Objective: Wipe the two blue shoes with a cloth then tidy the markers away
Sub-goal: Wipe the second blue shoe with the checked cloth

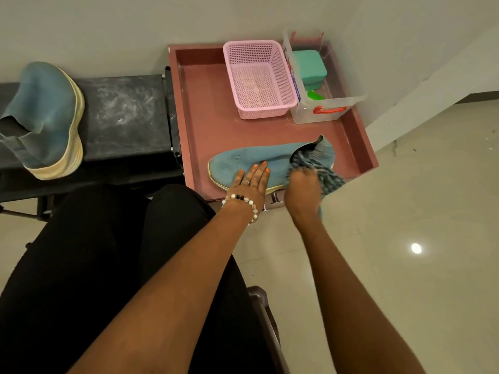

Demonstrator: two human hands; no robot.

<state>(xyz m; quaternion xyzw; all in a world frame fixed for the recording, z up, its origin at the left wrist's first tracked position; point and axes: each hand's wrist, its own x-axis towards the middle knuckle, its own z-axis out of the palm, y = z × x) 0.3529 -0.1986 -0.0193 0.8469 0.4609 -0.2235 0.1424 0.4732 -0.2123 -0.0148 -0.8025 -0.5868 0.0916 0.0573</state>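
Left hand (pixel 249 179) flat on the shoe (pixel 259 164) at centre; right hand's (pixel 301 184) grip bunches the cloth (pixel 321 168), wiping its heel. Next, probably, the second shoe (pixel 48 117), upper left.

Both bare forearms reach forward and down from the lower part of the view, the left one crossing above the dark-clad lap. The left hand (pixel 249 182) lies palm down with fingers straight and slightly spread, pressing flat on the blue shoe (pixel 243 163); a beaded bracelet (pixel 241 202) circles its wrist and a ring sits on one finger. The right hand (pixel 302 184) is bent down at the wrist, fingers curled and gripping the striped cloth (pixel 321 168) against the shoe's heel end.
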